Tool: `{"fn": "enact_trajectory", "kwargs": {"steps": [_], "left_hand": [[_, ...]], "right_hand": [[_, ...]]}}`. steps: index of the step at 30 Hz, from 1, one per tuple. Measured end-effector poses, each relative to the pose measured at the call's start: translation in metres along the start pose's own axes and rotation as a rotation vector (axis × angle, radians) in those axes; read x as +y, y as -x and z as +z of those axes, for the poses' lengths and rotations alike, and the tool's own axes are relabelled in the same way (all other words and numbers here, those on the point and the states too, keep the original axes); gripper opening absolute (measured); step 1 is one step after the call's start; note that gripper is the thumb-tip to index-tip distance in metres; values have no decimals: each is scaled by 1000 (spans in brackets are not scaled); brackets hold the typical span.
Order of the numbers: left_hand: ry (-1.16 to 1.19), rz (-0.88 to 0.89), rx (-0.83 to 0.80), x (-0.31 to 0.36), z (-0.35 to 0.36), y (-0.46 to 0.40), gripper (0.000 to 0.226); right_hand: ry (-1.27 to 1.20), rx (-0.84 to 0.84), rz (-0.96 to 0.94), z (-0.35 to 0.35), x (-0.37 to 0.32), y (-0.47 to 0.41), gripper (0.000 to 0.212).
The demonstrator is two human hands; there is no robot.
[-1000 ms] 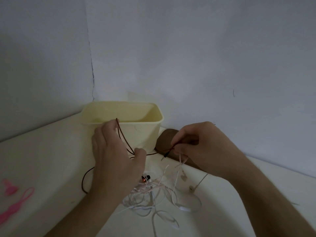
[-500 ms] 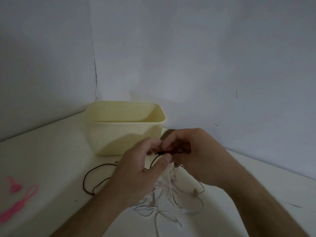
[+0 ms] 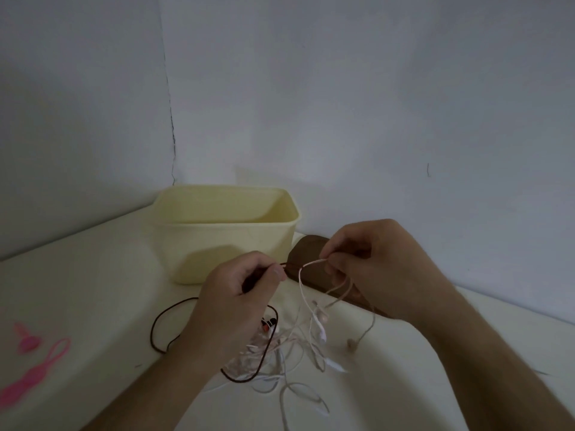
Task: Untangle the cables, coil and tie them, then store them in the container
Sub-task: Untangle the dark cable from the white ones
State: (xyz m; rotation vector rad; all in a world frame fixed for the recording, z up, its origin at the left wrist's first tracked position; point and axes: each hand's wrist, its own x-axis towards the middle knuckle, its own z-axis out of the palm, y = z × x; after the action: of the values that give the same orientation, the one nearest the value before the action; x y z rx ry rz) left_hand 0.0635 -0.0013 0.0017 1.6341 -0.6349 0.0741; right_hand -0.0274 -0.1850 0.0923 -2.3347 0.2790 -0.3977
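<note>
A tangle of thin white cables [image 3: 289, 353] lies on the pale table [image 3: 93, 290] in front of me, with a dark brown cable [image 3: 158, 325] looping out to its left. My left hand [image 3: 233, 306] pinches the brown cable's end between thumb and fingers, just above the tangle. My right hand [image 3: 373, 265] pinches a loop of a pale pink cable [image 3: 303, 287] that hangs down into the tangle. The pale yellow container [image 3: 230, 241] stands open behind my hands, near the wall corner.
Pink silicone cable ties [image 3: 34, 368] lie at the table's left edge. A brown flat object [image 3: 308, 253] lies to the right of the container, against the wall and partly behind my right hand. Walls close the back and left.
My hands, which met over the tangle half a second ago, have drawn apart. The left now holds the brown cable's end and the right lifts a pale loop.
</note>
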Motion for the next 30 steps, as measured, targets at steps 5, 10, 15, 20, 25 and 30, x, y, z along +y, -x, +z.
{"fn": "enact_trajectory", "kwargs": {"steps": [5,10,15,20,25,30], "left_hand": [[84,-79,19,4,-1,-2,13],[102,-104,90,2,-4,-4,22],[174,-109,84,0,-7,-7,19],[413,-169,43,5,-13,-10,12],[486,-198,72,5,-16,-13,13],[531,-210,111,3,-17,-15,22]], "right_hand": [[-77,44,72,-2,2,-4,27],[-40,82,62,-1,6,-7,24],[69,-8,69,-1,5,-4,24],[-31,61,174,-6,6,-4,28],[-69,189,171,-8,-1,0,21],[-164,211,190,-16,0,2,29]]}}
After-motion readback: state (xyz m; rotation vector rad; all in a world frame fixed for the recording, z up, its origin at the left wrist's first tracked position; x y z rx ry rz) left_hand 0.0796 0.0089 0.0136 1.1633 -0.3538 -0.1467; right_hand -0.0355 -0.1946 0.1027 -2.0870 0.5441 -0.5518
